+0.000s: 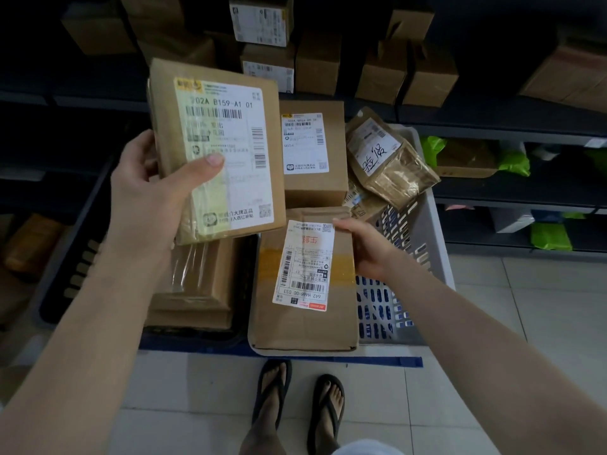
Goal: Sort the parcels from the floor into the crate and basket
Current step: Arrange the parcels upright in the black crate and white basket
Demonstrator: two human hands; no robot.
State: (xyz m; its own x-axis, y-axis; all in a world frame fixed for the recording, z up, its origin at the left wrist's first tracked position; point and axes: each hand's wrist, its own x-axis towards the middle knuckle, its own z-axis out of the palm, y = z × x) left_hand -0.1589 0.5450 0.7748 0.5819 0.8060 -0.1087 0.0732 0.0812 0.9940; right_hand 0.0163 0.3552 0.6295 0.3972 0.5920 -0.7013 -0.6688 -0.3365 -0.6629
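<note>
Head view shows a pale grey perforated plastic basket (440, 231) just beside a dark plastic crate (78, 267) on the floor — the right hand (368, 247) grips the edge of a labelled brown cardboard box (295, 330) lying in the basket, the left hand (147, 198) clasps a flat brown cardboard parcel (230, 133) raised above the crate.

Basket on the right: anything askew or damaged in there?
The brown pouch lies tilted on other parcels, leaning over the basket's far rim, its lower half crumpled. The near box, under the right hand, and the box behind it look intact.
</note>
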